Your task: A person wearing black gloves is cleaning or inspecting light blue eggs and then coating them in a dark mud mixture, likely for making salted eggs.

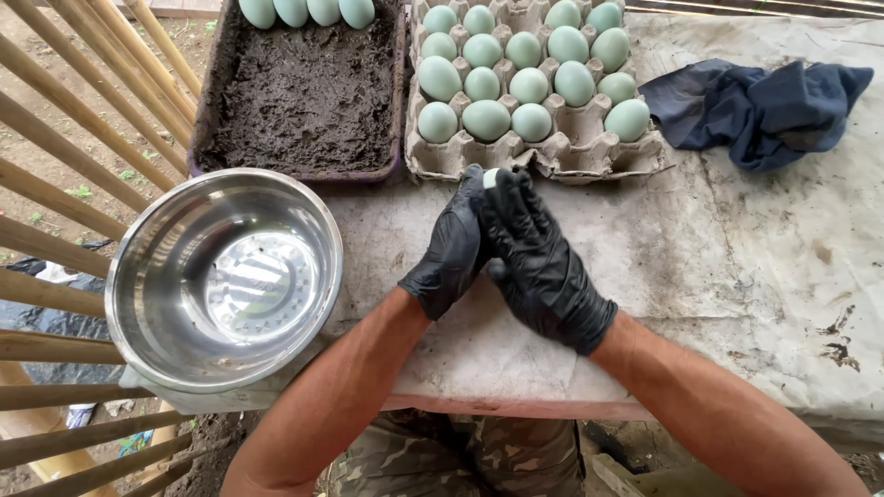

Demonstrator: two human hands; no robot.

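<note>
**Two gloved hands close around one pale egg**

Head view: both hands wear black gloves and meet over the middle of the surface [737, 239]. The left hand [451, 253] and right hand [539, 262] are wrapped together around a single egg [491, 177], of which only a pale tip shows above the fingers; how firmly each hand grips it is hard to tell, since the gloves hide most of the shell.

Just beyond the hands sits a cardboard egg tray [589, 152], most cups filled with blue-green eggs and a few near cups vacant. To its left, a dark tray of mud [304, 101] carries four eggs along its far edge. A steel bowl [226, 276] at the left stands empty, so little looks finished. A dark blue cloth [760, 106] lies crumpled at the right.
</note>
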